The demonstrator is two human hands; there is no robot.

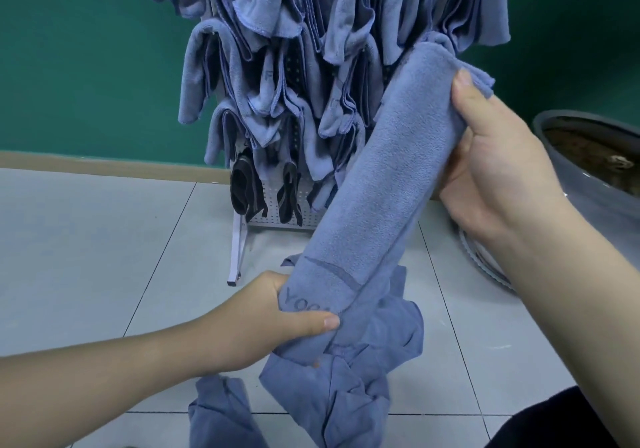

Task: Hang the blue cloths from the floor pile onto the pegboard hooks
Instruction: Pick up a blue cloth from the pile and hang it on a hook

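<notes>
Cloth (381, 170) ends in both hands

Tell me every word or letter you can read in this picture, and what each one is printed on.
"Yoo": start of a darker woven word on the held cloth, near the left hand; the rest is hidden by a fold.
"TN": on a hanging cloth at the top of the rack; part of a longer word, cut off.
Single faint letters, perhaps "F": on other hanging cloths; too blurred to be sure.
No other text is readable.
</notes>
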